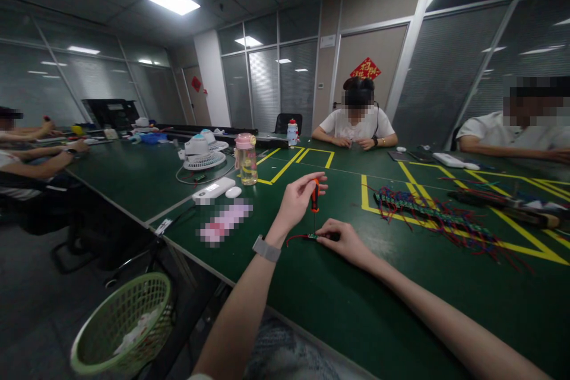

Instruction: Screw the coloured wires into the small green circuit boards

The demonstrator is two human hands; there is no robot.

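Note:
An orange and black screwdriver (315,195) stands upright in my left hand (299,199), its thin shaft pointing down at a small green circuit board (312,236). A red wire (296,238) curls out from the board's left side on the green table. My right hand (341,239) pinches the board's right end between thumb and fingertips. To the right lies a long row of small green boards (427,212) with red and blue wires.
A pink-lidded bottle (246,160), white fans (205,159) and a white device (214,189) stand left of my hands. A green basket (122,323) is on the floor at lower left. People sit across the table (267,214) and at both sides.

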